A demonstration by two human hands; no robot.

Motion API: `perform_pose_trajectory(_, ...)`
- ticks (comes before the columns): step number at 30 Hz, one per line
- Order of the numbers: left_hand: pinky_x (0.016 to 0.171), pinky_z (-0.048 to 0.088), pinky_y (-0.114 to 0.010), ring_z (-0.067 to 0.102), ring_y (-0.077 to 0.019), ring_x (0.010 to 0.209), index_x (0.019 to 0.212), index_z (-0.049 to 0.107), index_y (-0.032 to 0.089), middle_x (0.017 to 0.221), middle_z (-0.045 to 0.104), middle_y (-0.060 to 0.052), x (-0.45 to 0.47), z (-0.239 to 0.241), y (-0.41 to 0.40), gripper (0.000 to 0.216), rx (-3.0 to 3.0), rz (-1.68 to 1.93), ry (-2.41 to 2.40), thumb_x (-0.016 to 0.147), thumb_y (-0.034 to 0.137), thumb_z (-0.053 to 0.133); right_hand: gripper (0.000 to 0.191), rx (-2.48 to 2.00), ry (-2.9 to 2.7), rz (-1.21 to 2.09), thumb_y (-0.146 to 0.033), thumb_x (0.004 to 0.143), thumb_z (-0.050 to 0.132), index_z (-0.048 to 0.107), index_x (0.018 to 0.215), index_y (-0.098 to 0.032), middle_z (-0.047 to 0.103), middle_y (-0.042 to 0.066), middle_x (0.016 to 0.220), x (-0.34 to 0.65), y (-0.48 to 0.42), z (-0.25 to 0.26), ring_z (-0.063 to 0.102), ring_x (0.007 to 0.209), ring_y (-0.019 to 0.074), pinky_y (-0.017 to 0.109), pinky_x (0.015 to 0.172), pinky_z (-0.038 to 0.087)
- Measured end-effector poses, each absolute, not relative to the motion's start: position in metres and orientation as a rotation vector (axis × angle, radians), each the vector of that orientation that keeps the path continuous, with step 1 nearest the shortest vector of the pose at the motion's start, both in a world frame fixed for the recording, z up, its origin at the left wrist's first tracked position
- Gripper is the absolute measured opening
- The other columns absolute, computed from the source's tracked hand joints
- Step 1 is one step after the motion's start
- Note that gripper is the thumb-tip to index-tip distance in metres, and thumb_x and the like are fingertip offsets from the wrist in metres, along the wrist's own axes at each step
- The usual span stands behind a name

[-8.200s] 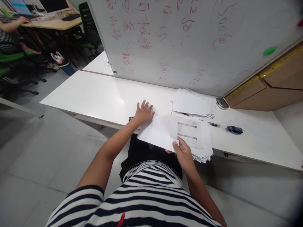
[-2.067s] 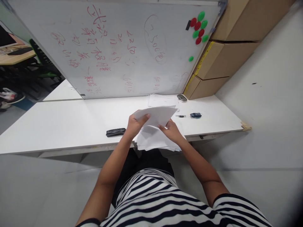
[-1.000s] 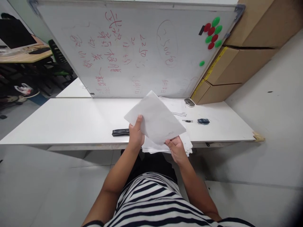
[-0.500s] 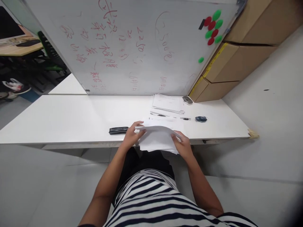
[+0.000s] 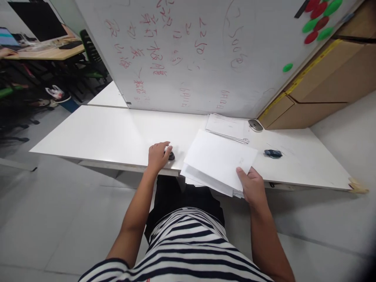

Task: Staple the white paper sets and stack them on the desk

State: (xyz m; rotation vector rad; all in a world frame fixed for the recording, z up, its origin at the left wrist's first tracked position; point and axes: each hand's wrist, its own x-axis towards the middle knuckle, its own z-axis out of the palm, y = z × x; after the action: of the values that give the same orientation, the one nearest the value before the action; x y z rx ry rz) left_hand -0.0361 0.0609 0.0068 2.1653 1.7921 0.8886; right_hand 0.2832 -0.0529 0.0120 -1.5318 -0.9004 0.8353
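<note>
My right hand (image 5: 254,187) pinches a stack of white paper sheets (image 5: 219,156) at its right corner, thumb on top and fingers underneath. The sheets lie tilted and slightly fanned, overhanging the desk's front edge. My left hand (image 5: 158,156) is over a black stapler (image 5: 171,156) near that edge, thumb and forefinger apart. Most of the stapler is hidden beneath the hand; only its right end shows. Whether the palm touches it I cannot tell.
Behind the sheets lies another paper pile (image 5: 226,126) on the white desk (image 5: 117,129). A computer mouse (image 5: 255,125) and a small dark-blue object (image 5: 273,153) are to the right. The whiteboard (image 5: 176,58) and cardboard boxes (image 5: 326,78) stand at the back.
My left hand has let go of the sheets and moved left over the stapler. The sheets, bent up between both hands before, now lie flatter in my right hand. The view has shifted.
</note>
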Motion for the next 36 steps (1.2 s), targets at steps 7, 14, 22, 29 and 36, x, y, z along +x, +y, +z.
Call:
perform_pose_trajectory(7,0.07,0.029,-0.033,0.055,-0.0222,0.078,0.071,0.063,0.019,0.071,0.063,-0.01,-0.046,-0.024,0.075,0.052,2.217,0.658,2.14,0.097,0.036,0.021,0.046,-1.493,-0.864,1.209,-0.047,0.074,0.069,0.066,0.109,-0.019,0.072,0.009,0.105,0.257,-0.044,0.001,0.066,0.099,0.0293,0.047,0.09,0.051)
perform_pose_trajectory(14,0.066,0.027,-0.032,0.054,-0.0209,0.073,0.068,0.064,0.02,0.069,0.062,-0.008,-0.046,-0.02,0.076,0.057,2.082,0.759,2.157,0.097,0.038,0.018,0.043,-1.459,-0.954,1.151,-0.045,0.079,0.064,0.063,0.115,-0.02,0.067,0.008,0.118,0.227,-0.044,-0.004,0.061,0.111,0.0277,0.047,0.099,0.045)
perform_pose_trajectory(22,0.067,0.03,-0.032,0.054,-0.0196,0.073,0.067,0.067,0.022,0.071,0.063,-0.007,-0.053,-0.014,0.072,0.06,1.971,0.853,2.037,0.096,0.04,0.018,0.04,-1.609,-1.082,1.083,-0.047,0.08,0.061,0.066,0.108,-0.019,0.069,0.009,0.112,0.223,-0.043,0.005,0.063,0.104,0.0295,0.047,0.092,0.048)
perform_pose_trajectory(29,0.067,0.03,-0.032,0.055,-0.0194,0.074,0.066,0.066,0.022,0.069,0.063,-0.006,-0.054,-0.013,0.071,0.062,2.006,0.821,2.021,0.097,0.041,0.016,0.04,-1.637,-1.112,1.082,-0.048,0.08,0.061,0.066,0.108,-0.02,0.07,0.009,0.109,0.224,-0.045,0.008,0.065,0.099,0.0283,0.043,0.085,0.051)
perform_pose_trajectory(36,0.067,0.032,-0.031,0.055,-0.0186,0.074,0.064,0.062,0.021,0.068,0.062,-0.005,-0.053,-0.012,0.069,0.061,2.071,0.693,2.061,0.096,0.046,0.016,0.044,-1.424,-1.133,1.246,-0.048,0.081,0.061,0.061,0.116,-0.021,0.067,0.008,0.116,0.201,-0.042,0.008,0.063,0.104,0.0253,0.041,0.09,0.049)
